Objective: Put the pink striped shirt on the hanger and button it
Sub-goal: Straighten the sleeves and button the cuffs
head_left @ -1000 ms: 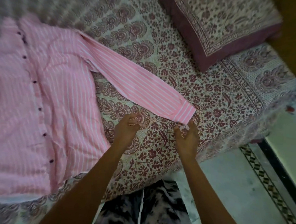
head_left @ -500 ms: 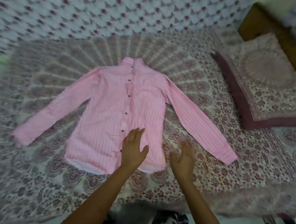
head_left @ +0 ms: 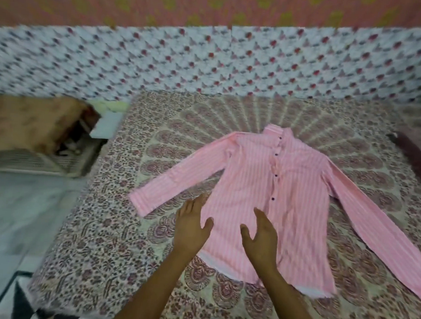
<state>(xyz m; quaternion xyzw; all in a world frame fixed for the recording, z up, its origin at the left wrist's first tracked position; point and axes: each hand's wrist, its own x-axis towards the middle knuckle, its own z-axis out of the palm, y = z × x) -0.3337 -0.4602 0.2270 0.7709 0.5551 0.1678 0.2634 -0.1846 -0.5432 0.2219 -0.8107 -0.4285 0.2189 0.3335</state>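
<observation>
Bed [head_left: 104,239] with a floral/mandala print cover fills most of the view; a patterned cloth [head_left: 161,63] runs along the wall behind it, and a dark-edged pillow [head_left: 418,159] sits at the right edge. Pink striped shirt [head_left: 283,201] lies flat on the bed, front up, collar pointing away from the person, both sleeves spread out to the sides, dark buttons running down the placket; whether they are fastened cannot be told. Left hand [head_left: 192,227] is open, fingers extended, over the shirt's lower left edge and the adjacent bed cover. Right hand [head_left: 261,237] is open too, fingers loosely spread, over the lower front of the shirt near the hem. Neither hand pinches any fabric; contact vs. hover cannot be told because of motion blur. Left of the bed: pale floor [head_left: 8,217] and a blurred basket-like object [head_left: 37,157].
</observation>
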